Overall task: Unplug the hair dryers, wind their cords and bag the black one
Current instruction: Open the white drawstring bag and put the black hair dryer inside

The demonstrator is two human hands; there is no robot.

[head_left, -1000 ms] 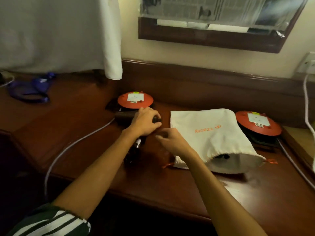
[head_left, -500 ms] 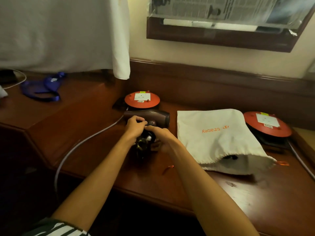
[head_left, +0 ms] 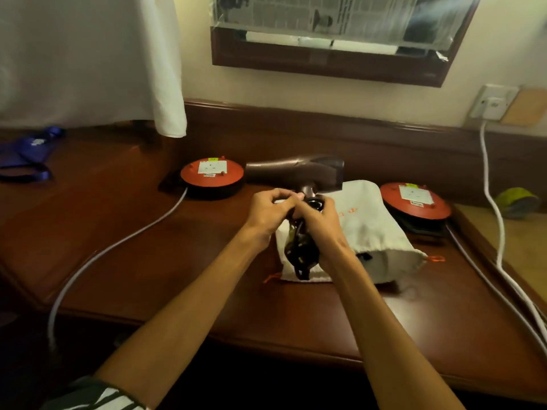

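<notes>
A striped sleeve (head_left: 88,395) occupies the lower left corner, at the person's left arm. Both forearms extend forward over the near edge of the wooden desk (head_left: 177,291).

The left hand (head_left: 270,214) and right hand (head_left: 321,229) meet above the desk, raised clear of its surface. The right hand grips the handle of the dark hair dryer (head_left: 296,173), fingers curled round it together with the wound black cord (head_left: 300,253), whose coils bulge below the palm. The left hand's fingers are curled, and its fingertips pinch at the top of the cord bundle, just under the dryer body. The dryer is held with its handle pointing down toward the person and its barrel horizontal, nozzle to the right.

Directly behind and below the hands, a white drawstring bag (head_left: 373,226) lies flat on the desk, mouth open toward the near right, orange drawstring ends showing at both sides. A dark object is partly visible inside the mouth; its identity cannot be determined.

Two red cord reels rest farther back: the left reel (head_left: 211,173), with a grey cable (head_left: 118,247) running off the desk's left edge, and the right reel (head_left: 414,199).

A blue strap (head_left: 26,155) lies at the far left. A white cable (head_left: 491,202) descends from a wall socket (head_left: 492,102). A framed mirror (head_left: 334,39) and white cloth (head_left: 88,60) hang at the rear.
</notes>
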